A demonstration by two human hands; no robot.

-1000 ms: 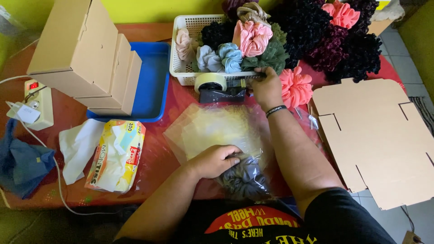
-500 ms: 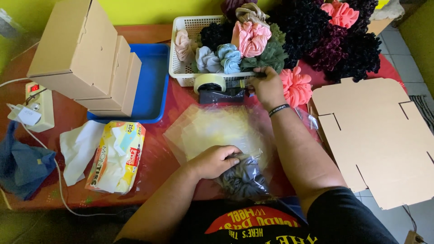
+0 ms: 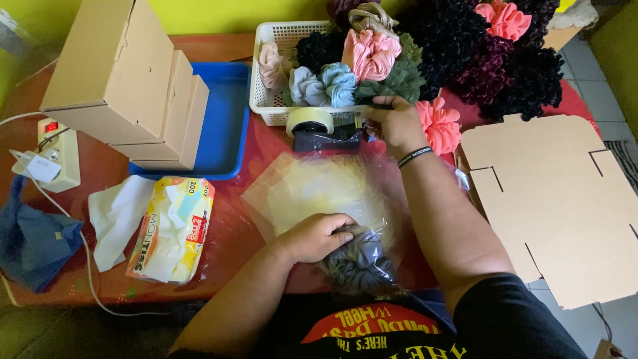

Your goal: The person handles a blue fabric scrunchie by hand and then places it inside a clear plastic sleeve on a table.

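My left hand (image 3: 318, 236) presses down on a clear plastic bag holding a dark grey scrunchie (image 3: 359, 262) near the table's front edge. My right hand (image 3: 393, 123), with a black wristband, reaches to the tape dispenser (image 3: 325, 129) and pinches at its cutting end, where the tape comes off; the tape itself is too thin to make out. A stack of clear plastic bags (image 3: 325, 193) lies between both hands on the red table (image 3: 226, 219).
A white basket (image 3: 269, 100) holds several pastel scrunchies, with dark and pink ones piled to its right. Folded cardboard boxes (image 3: 126, 80) stand on a blue tray (image 3: 226, 133). A flat box blank (image 3: 565, 199) lies right. Tissue pack (image 3: 173, 229), power strip (image 3: 56, 156), blue cloth left.
My right hand has stayed at the tape dispenser with only slight finger movement. My left hand keeps holding the bagged scrunchie down.
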